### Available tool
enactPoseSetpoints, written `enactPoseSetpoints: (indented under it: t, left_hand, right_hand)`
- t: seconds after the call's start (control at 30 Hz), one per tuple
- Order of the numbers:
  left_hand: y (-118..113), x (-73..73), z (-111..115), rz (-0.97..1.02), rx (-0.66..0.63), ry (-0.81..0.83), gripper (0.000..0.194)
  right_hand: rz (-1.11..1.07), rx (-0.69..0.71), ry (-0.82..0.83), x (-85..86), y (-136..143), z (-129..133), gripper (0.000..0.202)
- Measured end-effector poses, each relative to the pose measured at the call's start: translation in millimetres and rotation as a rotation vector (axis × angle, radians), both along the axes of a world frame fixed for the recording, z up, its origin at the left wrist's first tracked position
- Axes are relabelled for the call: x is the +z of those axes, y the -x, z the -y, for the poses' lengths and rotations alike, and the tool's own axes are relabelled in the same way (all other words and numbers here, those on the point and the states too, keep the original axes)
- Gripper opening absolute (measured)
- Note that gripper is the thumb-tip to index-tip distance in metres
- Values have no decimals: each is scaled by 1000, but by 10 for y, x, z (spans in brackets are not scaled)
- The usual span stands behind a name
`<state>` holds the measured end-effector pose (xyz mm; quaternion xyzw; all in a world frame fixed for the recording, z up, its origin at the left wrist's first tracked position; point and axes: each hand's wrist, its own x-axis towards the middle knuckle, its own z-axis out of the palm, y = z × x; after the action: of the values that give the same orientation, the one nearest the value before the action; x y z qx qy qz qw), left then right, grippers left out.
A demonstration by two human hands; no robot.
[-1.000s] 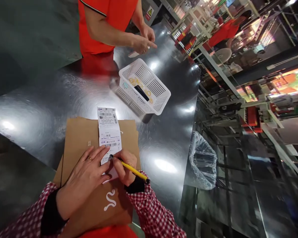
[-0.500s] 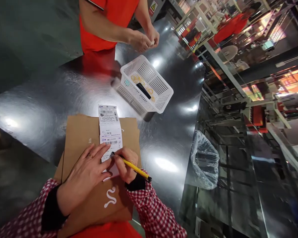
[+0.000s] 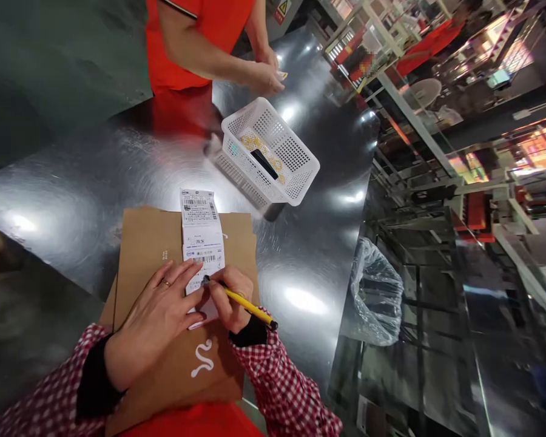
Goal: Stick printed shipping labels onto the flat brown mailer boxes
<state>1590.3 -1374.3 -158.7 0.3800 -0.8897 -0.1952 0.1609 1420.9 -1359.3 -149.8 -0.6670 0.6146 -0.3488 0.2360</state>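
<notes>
My right hand (image 3: 230, 298) is closed around a yellow pen (image 3: 250, 308), its dark tip touching a printed shipping label (image 3: 202, 233). The label is a long white strip with barcodes, lying lengthwise over brown cardboard (image 3: 148, 243) that looks like flat pieces stacked together. Spread flat, my left hand (image 3: 161, 315) presses on the label's left side and the cardboard, its fingertips close to the pen tip. Part of the label's lower end is hidden under my hands. A white squiggle is printed on the cardboard below them.
Beyond the cardboard, a white perforated basket (image 3: 270, 152) on the shiny metal table (image 3: 300, 255) holds yellow rings and a black flat object (image 3: 264, 164). Across the table, a co-worker's hands (image 3: 268, 73) hold something small. A plastic-lined bin (image 3: 377, 291) stands off the right edge.
My pen tip has shifted very slightly on the label; my left hand stays put. The co-worker's hands have moved apart a little and turned, with a small light piece showing.
</notes>
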Motion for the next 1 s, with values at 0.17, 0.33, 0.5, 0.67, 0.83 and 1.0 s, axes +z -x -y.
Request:
enactPoseSetpoints:
  t: [0.17, 0.33, 0.5, 0.67, 0.83, 1.0]
  left_hand:
    - [-9, 5, -1, 23, -7, 22, 35]
    - [-10, -21, 3, 21, -19, 22, 36]
    - [-2, -20, 8, 3, -3, 28, 32]
    - [-4, 5, 10, 17, -13, 20, 34]
    - [0, 18, 12, 13, -13, 22, 29]
    - [-5, 12, 8, 8, -5, 20, 32]
  right_hand:
    - [44, -151, 46, -15, 16, -26, 19]
    - [22, -116, 42, -25, 12, -18, 19]
    - [37, -111, 24, -25, 9, -12, 18]
    - [12, -112, 1, -12, 12, -13, 19]
    - [0, -93, 7, -9, 12, -8, 20]
    - [-1, -103, 6, -14, 10, -7, 19]
